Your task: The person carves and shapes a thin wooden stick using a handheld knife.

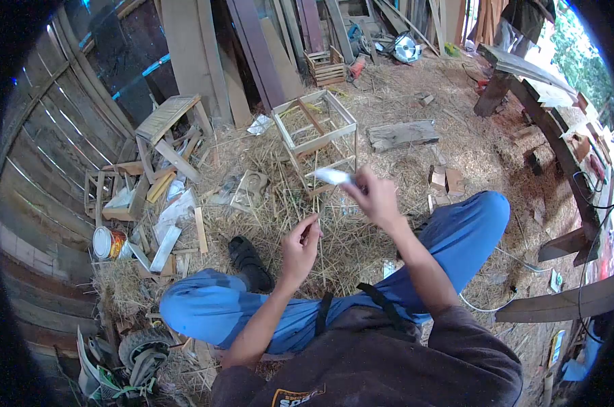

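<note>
Blade (330,176), frame centre, gripped by right hand (376,200); left hand (300,251) pinches thin piece (321,230); likely trimming step; next move calls for steady pinch.

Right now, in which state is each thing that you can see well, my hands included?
Left hand, fingertips pinched; anything between them is too small to tell.
Right hand, closed around a pale tool.
Pale tool, held up, blurred.
Wooden frame, standing, with open sides.
Brown crosspiece, spanning the frame's top.
Grey plank, lying flat.
Sandal, worn.
Purplish board, propped at the back.
</note>
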Tool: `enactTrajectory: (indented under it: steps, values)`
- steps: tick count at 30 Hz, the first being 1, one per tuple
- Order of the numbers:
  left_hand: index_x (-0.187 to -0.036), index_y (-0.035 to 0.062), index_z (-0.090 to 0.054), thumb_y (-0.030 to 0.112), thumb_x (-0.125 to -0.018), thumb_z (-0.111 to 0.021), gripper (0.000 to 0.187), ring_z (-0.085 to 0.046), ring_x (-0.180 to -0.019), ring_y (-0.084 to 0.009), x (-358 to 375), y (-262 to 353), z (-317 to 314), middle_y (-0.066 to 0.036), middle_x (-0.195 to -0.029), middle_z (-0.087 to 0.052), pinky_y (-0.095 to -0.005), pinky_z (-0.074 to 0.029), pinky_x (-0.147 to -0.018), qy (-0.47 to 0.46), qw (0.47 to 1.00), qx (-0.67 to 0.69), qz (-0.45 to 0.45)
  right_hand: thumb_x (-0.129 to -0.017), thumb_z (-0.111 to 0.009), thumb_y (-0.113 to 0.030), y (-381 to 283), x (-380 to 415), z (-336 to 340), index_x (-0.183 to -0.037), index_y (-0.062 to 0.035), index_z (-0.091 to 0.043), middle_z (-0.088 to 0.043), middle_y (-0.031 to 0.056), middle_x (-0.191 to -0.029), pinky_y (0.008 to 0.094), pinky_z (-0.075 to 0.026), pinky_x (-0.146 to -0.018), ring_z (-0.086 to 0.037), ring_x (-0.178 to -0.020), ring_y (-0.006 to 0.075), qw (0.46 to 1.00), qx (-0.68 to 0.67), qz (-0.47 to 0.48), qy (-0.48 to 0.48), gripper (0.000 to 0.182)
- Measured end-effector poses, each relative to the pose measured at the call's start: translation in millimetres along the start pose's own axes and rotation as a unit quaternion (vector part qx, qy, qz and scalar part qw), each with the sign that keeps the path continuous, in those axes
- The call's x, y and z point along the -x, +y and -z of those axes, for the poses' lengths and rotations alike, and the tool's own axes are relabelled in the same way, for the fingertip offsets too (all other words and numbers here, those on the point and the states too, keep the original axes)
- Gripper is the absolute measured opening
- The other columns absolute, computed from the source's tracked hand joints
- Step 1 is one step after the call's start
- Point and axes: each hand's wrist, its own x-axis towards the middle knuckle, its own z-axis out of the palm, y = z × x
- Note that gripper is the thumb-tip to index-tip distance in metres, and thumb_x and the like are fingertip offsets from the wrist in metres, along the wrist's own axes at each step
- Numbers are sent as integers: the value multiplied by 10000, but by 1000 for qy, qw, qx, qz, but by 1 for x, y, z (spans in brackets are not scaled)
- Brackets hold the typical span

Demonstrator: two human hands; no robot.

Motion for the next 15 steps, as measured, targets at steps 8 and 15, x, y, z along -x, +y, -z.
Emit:
enactTrajectory:
  steps: [8, 15]
  values:
    - [-1107, 0, -672, 161, -991, -595, 212, -526, -683, -37, -5, 6, 2, 27, -764, -598, -221, -420, -593, 36, 999, 30, 0, -850, -703, -533, 6, 2, -11, -904, -95, -581, -625, 115, -605, 417, -482, -483, -640, -530, 333, 997, -6, 55, -56, 458]
    - [-1124, -20, -667, 172, -997, -585, 245, -525, -676, -43, -1, 5, 3, -7, -801, -647, -228, -438, -614, 5, 1000, 10, -3, -844, -760, -418, -12, 13, -13, -871, -72, -601, -629, 79, -611, 357, -472, -482, -643, -519, 267, 985, -18, 136, -105, 382]
